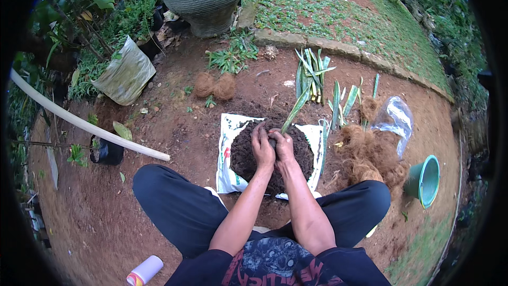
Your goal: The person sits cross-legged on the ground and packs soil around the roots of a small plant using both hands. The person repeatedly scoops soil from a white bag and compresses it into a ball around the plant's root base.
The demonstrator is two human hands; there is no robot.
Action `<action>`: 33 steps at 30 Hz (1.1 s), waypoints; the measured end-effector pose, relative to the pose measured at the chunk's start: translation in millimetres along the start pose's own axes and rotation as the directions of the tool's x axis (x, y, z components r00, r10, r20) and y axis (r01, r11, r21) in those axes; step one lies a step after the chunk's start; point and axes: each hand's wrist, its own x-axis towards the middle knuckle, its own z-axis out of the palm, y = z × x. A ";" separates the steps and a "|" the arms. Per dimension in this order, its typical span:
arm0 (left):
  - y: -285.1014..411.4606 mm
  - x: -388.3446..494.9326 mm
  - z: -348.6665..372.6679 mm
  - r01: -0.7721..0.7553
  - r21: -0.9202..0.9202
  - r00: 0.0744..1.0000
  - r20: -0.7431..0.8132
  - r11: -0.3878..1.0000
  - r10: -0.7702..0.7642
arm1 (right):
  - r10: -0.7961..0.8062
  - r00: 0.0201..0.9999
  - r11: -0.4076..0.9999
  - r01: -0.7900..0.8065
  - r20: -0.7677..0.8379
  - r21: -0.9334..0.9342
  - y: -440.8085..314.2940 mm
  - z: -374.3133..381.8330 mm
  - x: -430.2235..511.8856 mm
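Observation:
My left hand (262,145) and my right hand (284,145) are cupped together around a dark clump of soil (272,142). A green snake plant leaf (297,109) rises from the clump, leaning up and to the right. Its lower end is hidden by the soil and my fingers. Beneath both hands lies a heap of dark potting soil (244,155), spread on a white plastic sack (228,180) that bears writing. Dirt covers my fingers.
Cut snake plant leaves (311,73) lie beyond the sack. To the right are loose coconut fibre (367,147), a clear plastic bag (397,119) and a green bucket (422,182). Two fibre balls (214,86) rest far left of centre; a pale pole (91,127) juts in from the left.

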 end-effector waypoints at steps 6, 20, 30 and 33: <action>-19.1 18.6 -16.3 0.281 -0.142 0.959 0.021 0.949 -0.281 | -0.130 0.961 0.992 0.127 -0.245 -0.026 -9.0 -10.3 9.6; -62.0 -36.7 -15.2 -0.405 0.898 0.914 0.403 0.172 0.050 | -0.161 0.839 0.963 0.249 -0.520 0.104 -26.8 -40.0 13.2; -70.0 -27.9 -23.0 -0.456 0.840 0.889 0.447 0.294 0.100 | -0.131 0.837 0.957 0.246 -0.531 0.153 -27.4 -37.6 15.7; -76.2 -25.8 -28.3 -0.416 0.819 0.905 0.417 0.394 0.088 | -0.151 0.832 0.961 0.249 -0.533 0.116 -27.9 -37.0 14.1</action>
